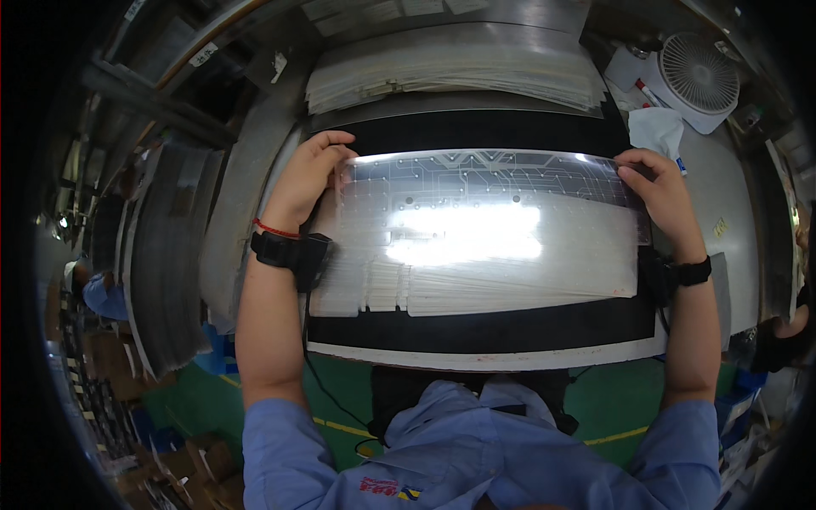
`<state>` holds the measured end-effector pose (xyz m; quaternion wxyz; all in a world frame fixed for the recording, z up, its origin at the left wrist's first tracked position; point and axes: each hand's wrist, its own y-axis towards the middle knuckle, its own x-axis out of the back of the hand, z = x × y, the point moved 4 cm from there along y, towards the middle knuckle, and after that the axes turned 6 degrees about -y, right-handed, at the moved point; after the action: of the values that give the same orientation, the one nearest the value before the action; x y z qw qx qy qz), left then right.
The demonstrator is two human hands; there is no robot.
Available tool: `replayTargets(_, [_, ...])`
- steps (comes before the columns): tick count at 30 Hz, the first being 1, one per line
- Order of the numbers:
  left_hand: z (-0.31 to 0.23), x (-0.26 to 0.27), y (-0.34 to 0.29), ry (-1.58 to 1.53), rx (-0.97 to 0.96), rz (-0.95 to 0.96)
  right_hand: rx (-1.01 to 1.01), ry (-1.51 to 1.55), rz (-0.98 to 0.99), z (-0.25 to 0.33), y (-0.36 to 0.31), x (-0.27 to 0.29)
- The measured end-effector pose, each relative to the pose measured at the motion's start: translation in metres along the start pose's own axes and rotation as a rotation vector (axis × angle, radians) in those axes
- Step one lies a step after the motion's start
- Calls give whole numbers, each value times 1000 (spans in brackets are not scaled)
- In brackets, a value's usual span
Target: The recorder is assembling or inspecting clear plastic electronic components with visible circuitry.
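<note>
A clear, flexible sheet printed with fine circuit traces (476, 177) is held out between my two hands, its far edge raised towards the back. My left hand (308, 180) grips its far left corner, the index finger reaching past the edge. At the far right corner, my right hand (661, 189) pinches the sheet between thumb and fingers. Under and in front of it lies a fanned stack of similar clear sheets (518, 287) on a black mat (476, 331). Bright glare hides part of the sheet's middle.
Another stack of sheets (459, 70) lies behind the mat. At the back right stand a white fan (699, 75), a white cloth or bag (659, 132) and a red pen (649, 93). More stacked sheets (166, 246) stand at the left. Cables hang from both wrist straps.
</note>
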<state>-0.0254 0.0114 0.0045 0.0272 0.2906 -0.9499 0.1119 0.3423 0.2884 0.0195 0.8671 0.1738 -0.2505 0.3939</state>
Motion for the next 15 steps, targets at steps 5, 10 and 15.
replayTargets(5, [3,1,3,126,-22,65,-40,9,-73,-10,3,2])
replayTargets(10, [7,4,5,-35,-27,60,-62,6,-100,-6,1,4])
replayTargets(15, [10,2,11,-181,-102,52,-100,33,-97,-10,1,5])
